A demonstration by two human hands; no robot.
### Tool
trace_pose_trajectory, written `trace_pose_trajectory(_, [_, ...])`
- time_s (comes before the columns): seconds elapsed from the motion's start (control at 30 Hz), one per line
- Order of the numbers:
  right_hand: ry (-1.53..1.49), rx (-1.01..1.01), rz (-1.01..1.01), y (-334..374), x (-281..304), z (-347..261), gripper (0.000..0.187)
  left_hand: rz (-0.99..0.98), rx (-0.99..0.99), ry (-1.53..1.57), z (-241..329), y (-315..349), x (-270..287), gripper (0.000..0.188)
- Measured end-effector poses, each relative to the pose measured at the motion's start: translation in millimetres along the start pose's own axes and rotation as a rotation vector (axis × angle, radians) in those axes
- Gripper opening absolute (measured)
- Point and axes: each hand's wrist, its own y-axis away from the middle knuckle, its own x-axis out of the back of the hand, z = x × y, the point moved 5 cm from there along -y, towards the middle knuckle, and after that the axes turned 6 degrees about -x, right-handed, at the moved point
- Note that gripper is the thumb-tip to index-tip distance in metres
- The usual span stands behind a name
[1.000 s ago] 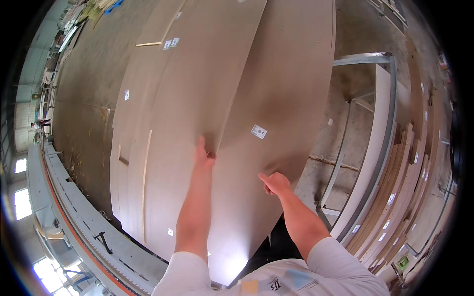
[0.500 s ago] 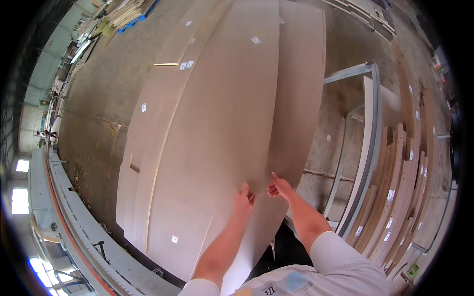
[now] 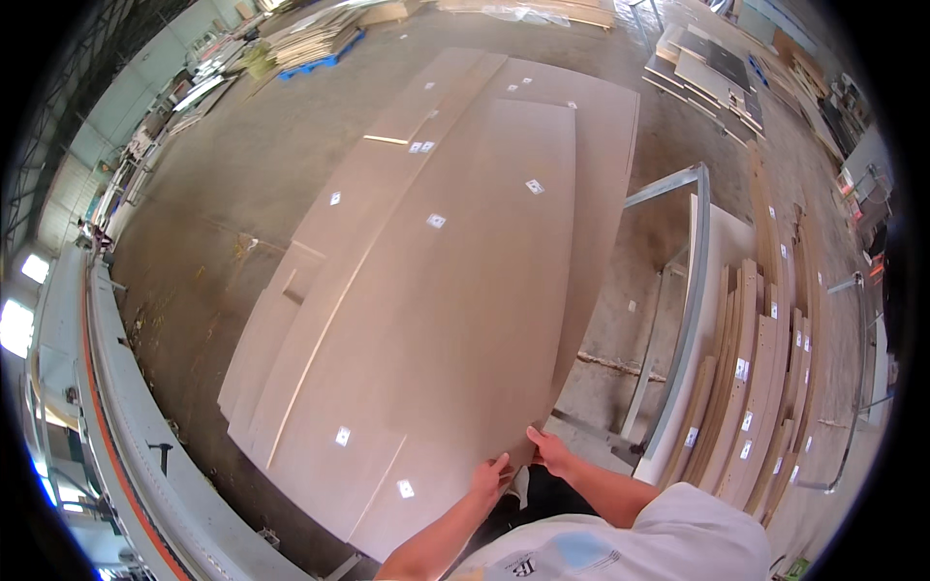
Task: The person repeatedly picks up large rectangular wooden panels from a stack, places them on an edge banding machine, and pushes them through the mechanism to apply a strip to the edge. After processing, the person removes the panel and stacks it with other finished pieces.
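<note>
A long brown flat panel (image 3: 465,310) lies on top of a stack of similar panels, running away from my body. At its near right corner, my left hand (image 3: 491,476) is closed on the edge, thumb on top and fingers partly hidden beneath. My right hand (image 3: 549,451) pinches the same corner just to the right, its thumb also on the upper face. White labels (image 3: 437,221) are stuck on the panels. Another brown panel (image 3: 605,184) shows past the top panel's right edge, lying underneath.
A grey metal frame (image 3: 694,281) stands to the right, beside several narrow upright boards (image 3: 741,387). At the left runs a long grey machine bed (image 3: 131,426) with an orange strip. Board stacks (image 3: 702,73) lie at the far right, and more sheets (image 3: 315,39) on a blue pallet far left.
My view has tipped up, showing more of the far floor. Both hands have come nearer to my body and now close on the panel's near corner.
</note>
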Motion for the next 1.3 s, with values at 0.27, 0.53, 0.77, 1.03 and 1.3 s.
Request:
trace_pose_trajectory(0.27, [0.144,-0.145,0.038,76,13,138,0.056,0.582,-0.393,-0.301,-14,113,159,0.051])
trace_pose_trajectory(0.53, [0.194,-0.238,0.016,108,50,262,0.053,0.585,-0.563,-1.342,-103,200,197,0.080])
trace_pose_trajectory(0.77, [0.397,-0.135,0.223,138,100,329,0.055,0.474,-0.553,-1.577,-186,221,181,0.075])
trace_pose_trajectory(1.03, [1.187,0.544,0.466,286,25,254,0.049,0.136,-0.757,-1.537,-220,252,89,0.084])
trace_pose_trajectory(1.3, [1.242,0.804,0.289,331,-51,213,0.046,0.236,-0.585,-1.161,-213,274,76,0.062])
